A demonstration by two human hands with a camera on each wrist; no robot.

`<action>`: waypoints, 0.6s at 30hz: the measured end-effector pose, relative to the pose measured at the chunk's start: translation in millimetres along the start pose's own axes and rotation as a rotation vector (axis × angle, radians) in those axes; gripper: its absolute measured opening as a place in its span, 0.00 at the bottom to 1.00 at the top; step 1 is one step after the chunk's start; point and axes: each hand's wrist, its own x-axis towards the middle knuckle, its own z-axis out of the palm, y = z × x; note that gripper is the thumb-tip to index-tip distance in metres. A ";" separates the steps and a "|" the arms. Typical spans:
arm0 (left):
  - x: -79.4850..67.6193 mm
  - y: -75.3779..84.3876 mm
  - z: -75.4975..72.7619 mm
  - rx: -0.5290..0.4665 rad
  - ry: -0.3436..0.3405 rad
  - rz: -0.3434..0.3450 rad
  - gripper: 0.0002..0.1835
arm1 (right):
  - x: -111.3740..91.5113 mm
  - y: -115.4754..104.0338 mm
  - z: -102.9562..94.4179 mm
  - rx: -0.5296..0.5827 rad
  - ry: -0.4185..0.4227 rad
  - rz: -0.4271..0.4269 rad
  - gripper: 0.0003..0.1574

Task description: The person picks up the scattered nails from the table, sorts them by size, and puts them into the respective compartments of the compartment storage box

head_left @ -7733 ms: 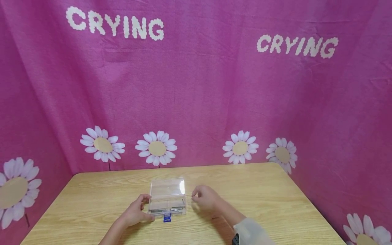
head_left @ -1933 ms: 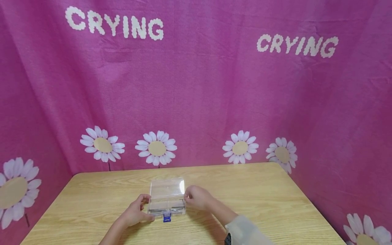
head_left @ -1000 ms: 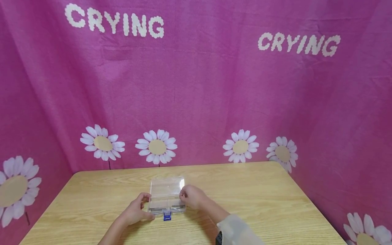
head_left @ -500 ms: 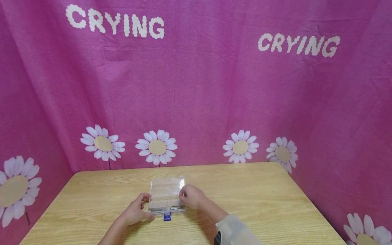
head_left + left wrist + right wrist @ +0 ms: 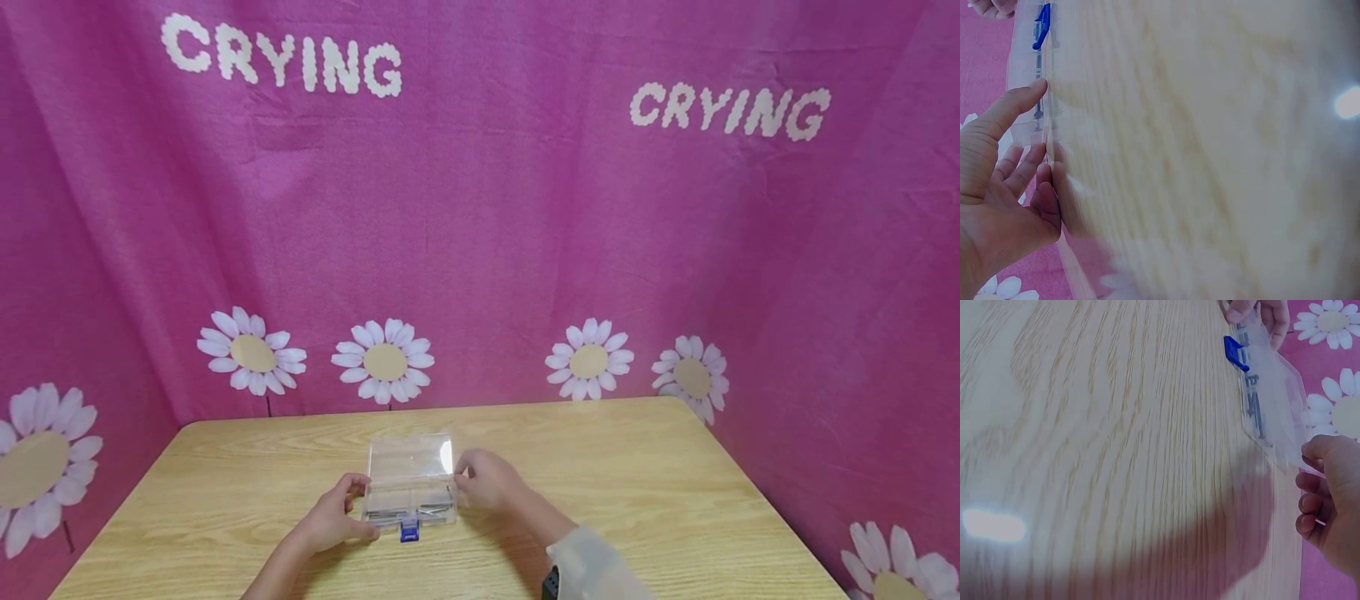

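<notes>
A clear plastic compartment box (image 5: 390,500) stands on the table with its lid (image 5: 405,458) raised at the back. Its blue latch (image 5: 408,531) hangs at the front. Thin metal rods (image 5: 386,515), like nails or screws, lie in the front compartments. My left hand (image 5: 333,518) grips the box's left end, thumb at the front corner and fingers at the back. At the right end is my right hand (image 5: 491,483), fingers bent, fingertips close beside the lid's edge. In the right wrist view its fingertips (image 5: 1305,447) overlap the clear plastic; I cannot tell if they pinch something small.
A wood-grain table (image 5: 637,492) carries the box near its middle. Behind and on both sides hangs a pink curtain (image 5: 480,208) with white daisies and lettering. A dark watch (image 5: 551,583) sits on the right wrist under a pale sleeve (image 5: 596,567).
My right hand reached in over the box's right end about a second ago and has now drawn back to the right. My left hand, the box and its raised lid stay in place.
</notes>
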 end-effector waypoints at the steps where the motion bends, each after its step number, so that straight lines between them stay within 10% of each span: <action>1: 0.0 0.2 0.2 0.001 0.001 0.004 0.39 | -0.8 2.3 -1.0 -0.001 0.009 0.008 0.05; 18: -3.9 5.4 -3.4 0.079 0.004 0.058 0.43 | -33.1 35.5 -41.9 -0.064 0.215 0.177 0.10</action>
